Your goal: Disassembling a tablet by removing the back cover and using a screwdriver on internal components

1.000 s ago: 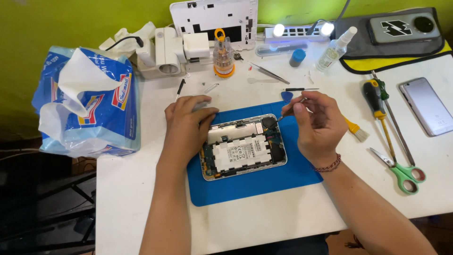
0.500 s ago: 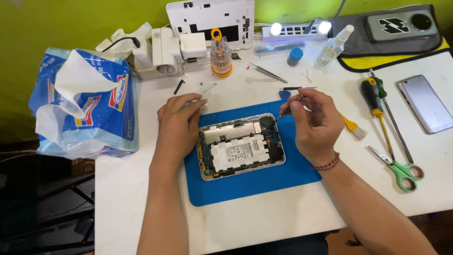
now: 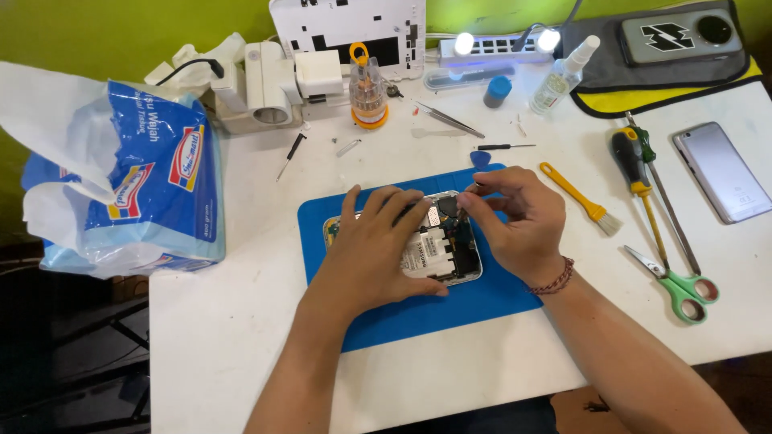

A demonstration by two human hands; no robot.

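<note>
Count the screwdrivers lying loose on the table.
4: two long ones right of the yellow brush, one small black upper left, another above the mat.

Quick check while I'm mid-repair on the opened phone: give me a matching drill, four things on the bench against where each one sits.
Things:
1. scissors
2. tissue pack
3. opened phone
4. silver phone

Places:
A. on the blue mat, under both hands
B. far right edge of the table, face down
C. left end of the table
D. right of the mat, below the screwdrivers

Pairs: 1-D, 2-C, 3-A, 4-B
</note>
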